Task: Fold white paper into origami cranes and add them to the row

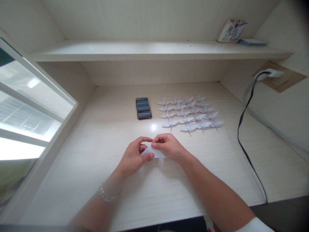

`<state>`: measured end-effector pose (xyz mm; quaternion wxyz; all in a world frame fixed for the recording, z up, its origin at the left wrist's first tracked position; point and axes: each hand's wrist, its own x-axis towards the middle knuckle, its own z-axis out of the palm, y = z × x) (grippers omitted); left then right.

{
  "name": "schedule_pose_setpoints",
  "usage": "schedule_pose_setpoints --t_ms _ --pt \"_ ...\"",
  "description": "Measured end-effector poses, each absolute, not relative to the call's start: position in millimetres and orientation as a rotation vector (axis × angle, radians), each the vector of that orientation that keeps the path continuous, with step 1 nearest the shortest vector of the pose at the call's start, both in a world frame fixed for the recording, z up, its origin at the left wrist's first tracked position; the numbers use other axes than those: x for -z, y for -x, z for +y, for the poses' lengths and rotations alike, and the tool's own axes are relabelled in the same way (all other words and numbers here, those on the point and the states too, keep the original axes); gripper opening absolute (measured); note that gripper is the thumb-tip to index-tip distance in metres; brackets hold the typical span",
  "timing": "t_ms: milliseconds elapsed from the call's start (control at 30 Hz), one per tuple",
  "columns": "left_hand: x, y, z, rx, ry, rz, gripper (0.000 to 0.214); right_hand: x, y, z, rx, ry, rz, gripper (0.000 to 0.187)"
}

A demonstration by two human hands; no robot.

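The fingers [159,139] hide most of the white paper [155,153] between them; beyond the fingers, a dark stack [143,108] is too blurred to identify.

Your paper [154,152] — white, folded to a triangle, long edge toward you — sits pinched, one end partly hidden.

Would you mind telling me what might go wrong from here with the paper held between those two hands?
The white paper pinched between the left hand and right hand looks thin, so a tight grip might crease it in the wrong place. The rows of paper cranes lie close ahead, so a careless reach might knock them out of line.
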<state>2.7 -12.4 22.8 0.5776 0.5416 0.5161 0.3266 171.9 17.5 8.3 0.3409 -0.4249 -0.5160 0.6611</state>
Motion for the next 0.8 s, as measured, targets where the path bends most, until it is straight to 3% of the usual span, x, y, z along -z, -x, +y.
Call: schedule_pose_setpoints --t_ms 367,567,800 --pt "-18.4 -1.0 -9.7 -0.817 -1.226 1.238 0.045 -11.6 -173.1 21.0 -1.691 1.107 -1.368 0.021" --pt "-17.8 -0.3 -9.6 -0.804 -1.265 1.247 0.043 -12.2 -172.9 18.4 -1.422 1.191 -1.663 0.014" --pt "-16.6 -2.1 -10.7 -0.817 -1.261 1.258 0.043 -16.3 -168.2 16.1 -1.400 1.221 -1.705 0.016"
